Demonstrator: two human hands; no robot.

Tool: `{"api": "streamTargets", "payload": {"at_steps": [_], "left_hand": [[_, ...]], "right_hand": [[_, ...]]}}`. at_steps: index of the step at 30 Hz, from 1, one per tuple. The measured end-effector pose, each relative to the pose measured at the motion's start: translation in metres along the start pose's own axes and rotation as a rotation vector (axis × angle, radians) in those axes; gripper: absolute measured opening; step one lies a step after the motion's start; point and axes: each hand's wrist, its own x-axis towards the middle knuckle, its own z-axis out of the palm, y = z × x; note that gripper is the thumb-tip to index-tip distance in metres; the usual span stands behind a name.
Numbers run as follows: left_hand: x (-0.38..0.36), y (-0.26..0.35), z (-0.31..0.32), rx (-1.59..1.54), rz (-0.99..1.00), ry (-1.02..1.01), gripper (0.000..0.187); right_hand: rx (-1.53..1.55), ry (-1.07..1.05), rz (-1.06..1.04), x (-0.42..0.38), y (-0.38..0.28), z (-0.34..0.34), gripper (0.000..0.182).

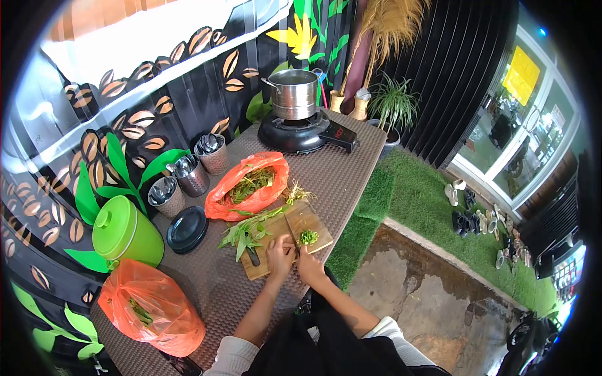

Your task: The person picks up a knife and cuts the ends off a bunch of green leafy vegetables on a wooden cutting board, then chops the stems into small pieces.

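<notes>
A wooden cutting board lies at the near edge of the table. My right hand is closed round the handle of a knife, whose blade points away over the board. Just left of it, my left hand has curled fingers pressed down on the board beside the blade; what they hold is too small to make out. Chopped greens form a small pile right of the knife. Leafy stems lie across the board's left part. Beyond them an open orange bag holds more greens, with roots beside it.
A steel pot stands on a black portable stove at the table's far end. Three cutlery holders, black plates, a green container and another orange bag line the left side.
</notes>
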Motion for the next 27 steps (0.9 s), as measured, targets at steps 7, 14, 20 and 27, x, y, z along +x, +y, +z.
{"api": "streamTargets", "payload": {"at_steps": [7, 14, 20, 27], "left_hand": [[-0.013, 0.012, -0.004, 0.302, 0.19, -0.045, 0.032], [-0.003, 0.001, -0.002, -0.054, -0.005, -0.025, 0.031], [0.008, -0.011, -0.006, -0.061, -0.167, -0.095, 0.033], [-0.007, 0.009, -0.013, 0.093, 0.067, -0.04, 0.022]], "right_hand": [[0.06, 0.052, -0.072, -0.006, 0.008, -0.003, 0.038], [0.062, 0.004, -0.007, 0.004, -0.001, -0.002, 0.03], [0.057, -0.041, -0.003, -0.01, -0.006, -0.014, 0.029], [0.077, -0.036, -0.001, 0.01, -0.002, -0.008, 0.03]]}}
